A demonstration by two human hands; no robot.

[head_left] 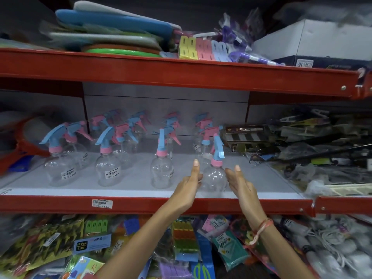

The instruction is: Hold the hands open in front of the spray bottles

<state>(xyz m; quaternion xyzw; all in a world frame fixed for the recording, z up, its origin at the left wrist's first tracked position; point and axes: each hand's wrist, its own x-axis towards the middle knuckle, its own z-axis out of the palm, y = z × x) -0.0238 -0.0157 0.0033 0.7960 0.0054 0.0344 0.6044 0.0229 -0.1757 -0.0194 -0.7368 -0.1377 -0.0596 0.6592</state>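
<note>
A clear spray bottle (213,179) with a pink collar and blue trigger stands near the front of the middle shelf (141,191). My left hand (188,188) is at its left side, thumb raised, with the fingers curled against the bottle. At the bottle's right side is my right hand (240,185), also thumb up, its fingers lying fairly straight against the plastic. Several more clear spray bottles, such as the nearest one (162,170), stand in rows to the left and behind.
A red shelf edge (181,204) runs under my wrists. Packaged clothes pegs (203,50) and flat boards lie on the shelf above. Dark packaged goods (314,141) crowd the right of the middle shelf. Colourful packets (185,238) fill the bin below.
</note>
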